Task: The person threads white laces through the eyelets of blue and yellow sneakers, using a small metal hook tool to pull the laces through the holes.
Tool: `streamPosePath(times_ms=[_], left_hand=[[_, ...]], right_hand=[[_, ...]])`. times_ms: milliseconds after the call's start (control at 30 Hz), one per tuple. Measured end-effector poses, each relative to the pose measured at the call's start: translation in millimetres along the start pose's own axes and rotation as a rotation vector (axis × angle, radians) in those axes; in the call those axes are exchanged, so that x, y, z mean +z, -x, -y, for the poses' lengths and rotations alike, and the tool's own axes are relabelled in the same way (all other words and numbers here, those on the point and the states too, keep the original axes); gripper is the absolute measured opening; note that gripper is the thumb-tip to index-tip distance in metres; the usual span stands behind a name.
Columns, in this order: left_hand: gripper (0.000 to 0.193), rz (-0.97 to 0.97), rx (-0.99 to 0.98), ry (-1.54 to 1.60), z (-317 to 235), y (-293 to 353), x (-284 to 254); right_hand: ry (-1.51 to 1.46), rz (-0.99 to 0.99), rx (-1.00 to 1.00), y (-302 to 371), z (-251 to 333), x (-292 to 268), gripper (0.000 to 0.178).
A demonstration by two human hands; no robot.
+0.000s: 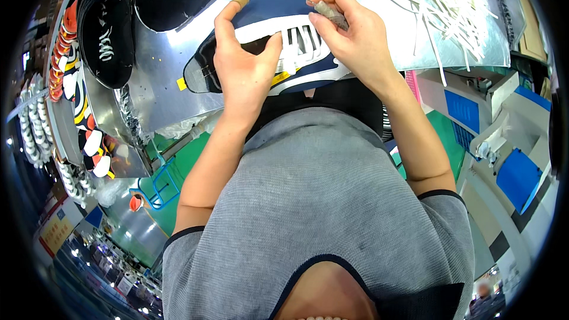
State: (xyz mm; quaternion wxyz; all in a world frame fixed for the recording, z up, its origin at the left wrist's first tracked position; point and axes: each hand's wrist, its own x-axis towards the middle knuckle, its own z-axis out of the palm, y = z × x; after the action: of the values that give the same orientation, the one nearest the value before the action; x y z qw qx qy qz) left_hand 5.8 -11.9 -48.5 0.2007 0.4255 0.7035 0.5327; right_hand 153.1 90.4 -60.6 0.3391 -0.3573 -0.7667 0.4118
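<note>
A navy and white shoe (267, 7) lies on its side at the near edge of the metal table, its black heel to the left. White laces (304, 45) cross its opening. My left hand (244, 71) grips the shoe, its thumb by the laces and its index finger, capped with a tan finger cot (241, 0), at the far side. Between the thumb and fingers of my right hand (364, 41) is a hook-like tool (330, 15) with a wrapped grey handle and a thin metal tip. That tip lies over the navy part of the shoe.
Loose white laces (415, 0) are heaped on the metal table (166, 77) at the far right. Black shoes (106, 35) stand at the far left, beside a rack of orange and white shoe parts (65, 53). White machine housings (504, 124) with blue panels are to the right.
</note>
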Motion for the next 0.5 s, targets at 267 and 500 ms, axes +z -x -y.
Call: streamPosePath(times_ms=[267, 500], left_hand=[[0.066, 0.519, -0.379, 0.492, -20.8, -15.1, -40.2], [0.059, 0.434, -0.453, 0.344, -23.3, -19.0, -35.8]], right_hand=[[-0.200, -0.159, 0.088, -3.9, -21.4, 6.4, 0.017], [-0.009, 0.165, -0.374, -5.3, 19.6, -13.6, 0.033]])
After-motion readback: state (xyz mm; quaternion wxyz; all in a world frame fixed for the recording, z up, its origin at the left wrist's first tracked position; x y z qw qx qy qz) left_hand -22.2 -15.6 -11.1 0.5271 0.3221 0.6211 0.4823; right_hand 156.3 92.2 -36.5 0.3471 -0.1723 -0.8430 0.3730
